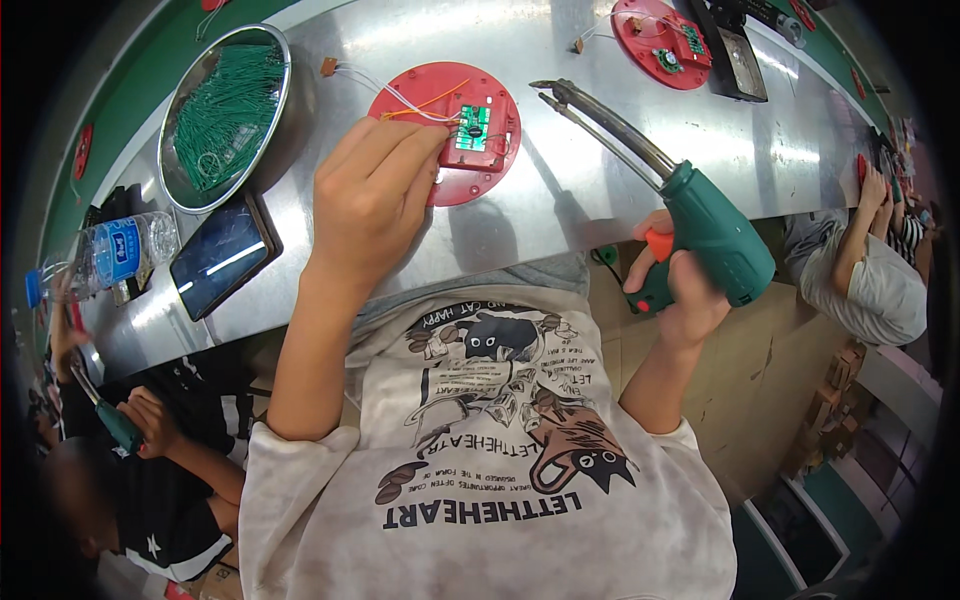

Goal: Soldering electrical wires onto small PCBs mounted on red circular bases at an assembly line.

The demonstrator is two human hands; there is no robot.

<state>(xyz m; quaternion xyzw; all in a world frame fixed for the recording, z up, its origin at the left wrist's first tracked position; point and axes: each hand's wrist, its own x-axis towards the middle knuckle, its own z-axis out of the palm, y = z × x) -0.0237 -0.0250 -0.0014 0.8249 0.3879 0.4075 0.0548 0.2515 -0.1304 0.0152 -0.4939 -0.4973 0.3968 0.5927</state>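
My left hand (375,195) is closed in a pinch over a round red plastic disc (487,90), its fingertips at the left edge of a small green circuit board (473,128). What the fingertips pinch is too small to make out. White wires (385,88) with a small brown connector and a loose orange wire (440,97) run from the board's area. In my right hand (685,285) is a green soldering gun (715,235) with an orange trigger. Its long metal tip points up and left, apart from the disc.
A metal bowl (284,125) of green wires stands left on the metal table (560,200). Nearer lie a phone (222,255) and a plastic bottle (110,252). Another red disc (640,35) and a black holder (735,60) sit far right. Co-workers sit at both sides.
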